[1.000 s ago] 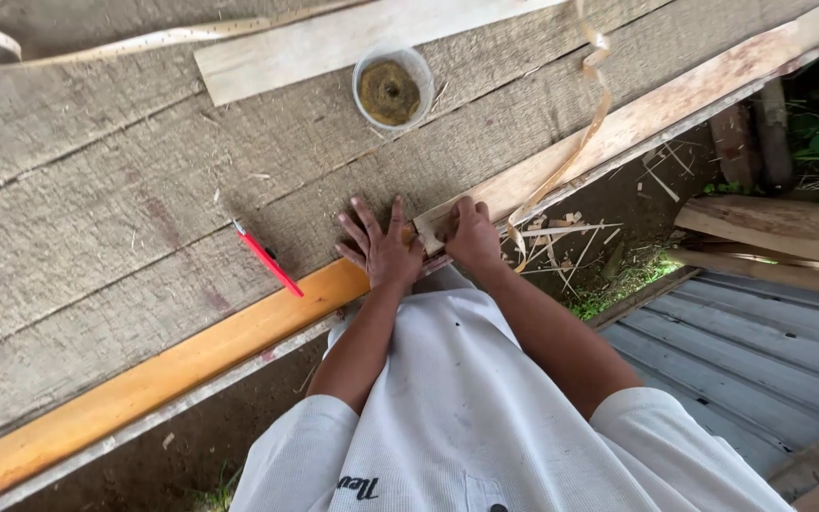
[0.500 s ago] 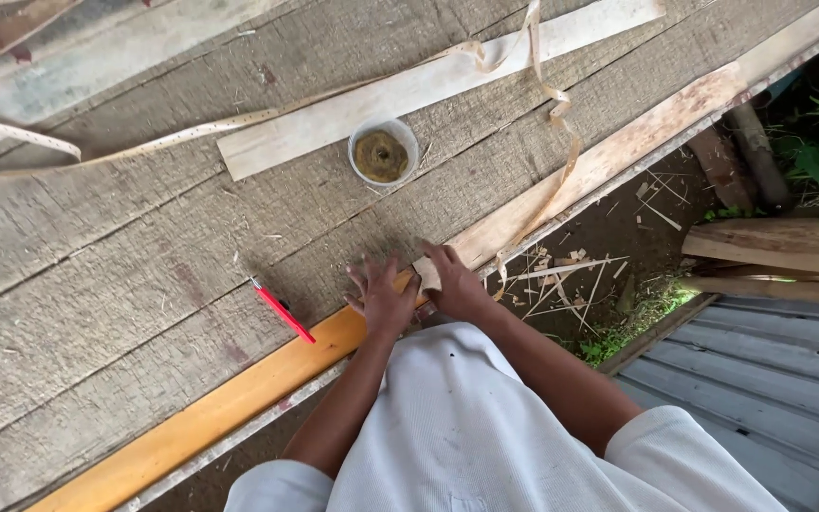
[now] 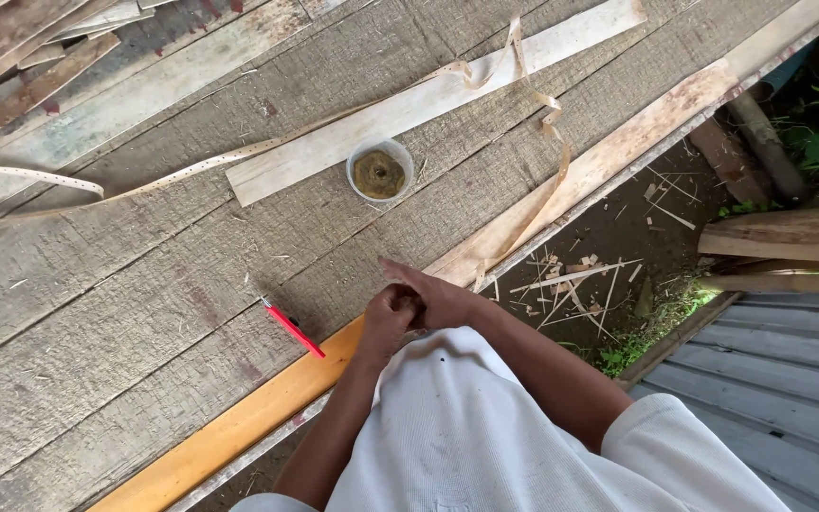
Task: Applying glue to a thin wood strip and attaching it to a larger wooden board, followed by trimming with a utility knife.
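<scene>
Orange plank (image 3: 239, 427) lies under both hands; left grip (image 3: 392, 318) clenched, right grip (image 3: 438, 299) released, finger extended.

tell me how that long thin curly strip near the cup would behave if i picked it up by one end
The thin strip would probably flop and sag: it already loops and curls across the pale plank and table edge. It looks very light, being ribbon-thin. It may kink or snap if bent sharply, since it seems a dry wood shaving.
</scene>
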